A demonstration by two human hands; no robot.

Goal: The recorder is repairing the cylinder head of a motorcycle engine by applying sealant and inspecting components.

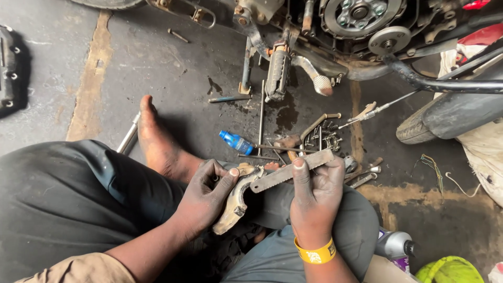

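One oil-stained concrete floor (157,63) spreads beneath a motorcycle engine (356,15), scattered bolts (327,137) and a small blue bottle (236,142). The left hand (207,196) grips a curved brake shoe (237,199) over the knees; the right hand (314,196) clasps a flat file (291,171) against its upper end.

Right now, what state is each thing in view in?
Left hand: gripping the curved brake shoe over the lap.
Right hand: holding the flat blade against the shoe's end.
Blue bottle: lying on its side.
Engine: side cover off, clutch exposed.
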